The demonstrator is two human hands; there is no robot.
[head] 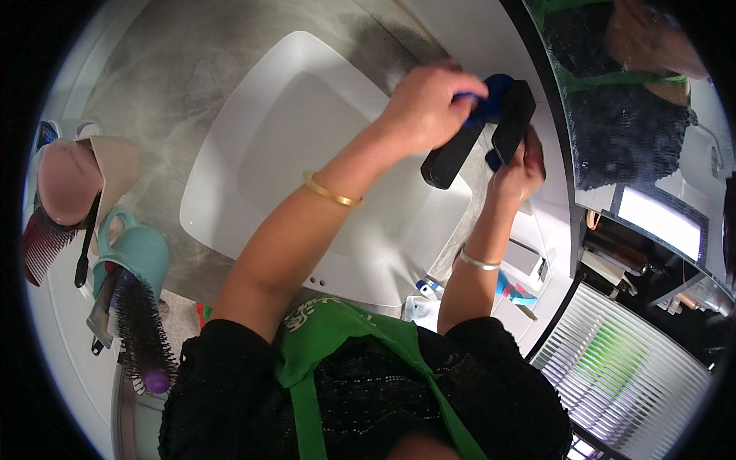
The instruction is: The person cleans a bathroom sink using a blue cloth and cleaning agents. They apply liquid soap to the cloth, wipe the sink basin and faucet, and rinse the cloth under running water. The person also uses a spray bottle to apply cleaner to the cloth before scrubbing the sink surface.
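My left hand (431, 109), with a gold-coloured bracelet on its wrist, grips a dark blue cloth (499, 98) at the upper end of a black faucet (454, 154). The faucet's long spout reaches over a white washbasin (230, 190), and a second flat black part (515, 118) rises beside it. On the far side of that part is my right hand (518, 172), its wrist in a silver-coloured bangle. More blue cloth shows next to its fingertips, some of which are hidden. The cloth passes behind the faucet between my hands.
A turquoise mug (141, 244) holding a round hairbrush (144, 328) and a beige holder (118, 167) with a comb (49, 244) stand at the left. A mirror (627, 115) borders the right. Near my right forearm are a white box (520, 261) and a blue bottle (512, 290).
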